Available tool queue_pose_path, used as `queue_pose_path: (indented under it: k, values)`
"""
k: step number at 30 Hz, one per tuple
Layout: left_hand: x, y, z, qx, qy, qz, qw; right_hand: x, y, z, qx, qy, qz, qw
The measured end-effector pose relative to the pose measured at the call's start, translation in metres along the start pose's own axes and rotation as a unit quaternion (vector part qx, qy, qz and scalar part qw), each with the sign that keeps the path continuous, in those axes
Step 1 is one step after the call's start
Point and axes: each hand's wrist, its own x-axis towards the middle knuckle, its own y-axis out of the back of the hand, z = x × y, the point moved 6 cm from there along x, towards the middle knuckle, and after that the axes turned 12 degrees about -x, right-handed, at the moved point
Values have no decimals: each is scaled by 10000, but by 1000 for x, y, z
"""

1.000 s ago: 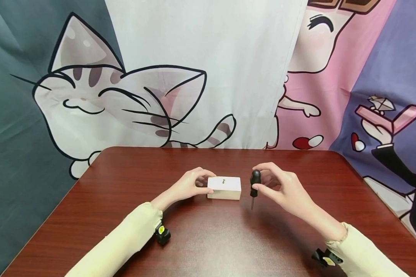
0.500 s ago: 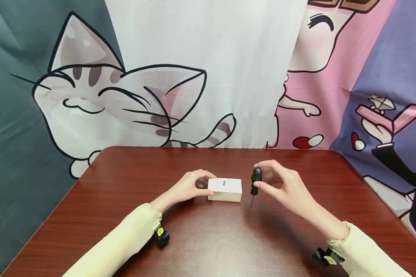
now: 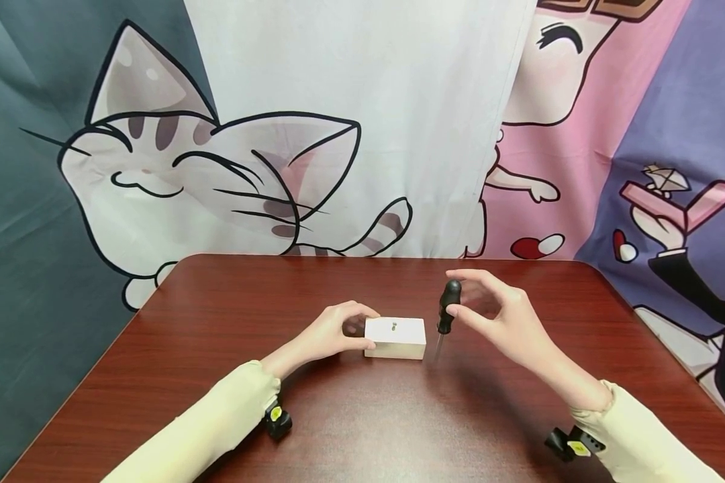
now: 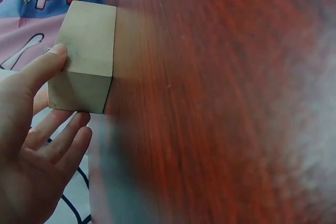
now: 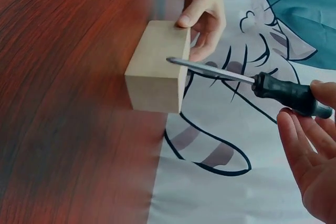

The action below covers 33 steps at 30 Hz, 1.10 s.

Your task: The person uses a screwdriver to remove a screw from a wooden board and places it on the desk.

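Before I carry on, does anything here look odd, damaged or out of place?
Nothing stands out. The wooden block looks level on the table, without visible cracks, held by the left hand. The screwdriver points down in the right hand. The metal piece on the block's top is too small to judge.

The block (image 3: 395,340) sits on the table (image 3: 362,416) — screwdriver (image 3: 450,299) to its right (backdrop (image 3: 350,67) behind).

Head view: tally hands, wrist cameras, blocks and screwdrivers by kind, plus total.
Hands: 2 (left hand, right hand)
Wrist cameras: 2 (left wrist camera, right wrist camera)
Blocks: 1 (wooden block)
Screwdrivers: 1 (black-handled screwdriver)
Total: 6
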Motion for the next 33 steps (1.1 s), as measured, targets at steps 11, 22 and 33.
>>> queue_pose_path:
  k: [11, 22, 33]
  values:
    - [-6, -6, 4, -148, 58, 84, 9998, 6, 1, 6, 705, -1176, -261, 9902]
    - [-10, -11, 6, -646, 232, 92, 9976, 13, -14, 7, 1813, -1158, -320, 9761]
    - [-16, -13, 11, -678, 328, 118, 9971, 17, -19, 5, 1966, -1011, -110, 9752]
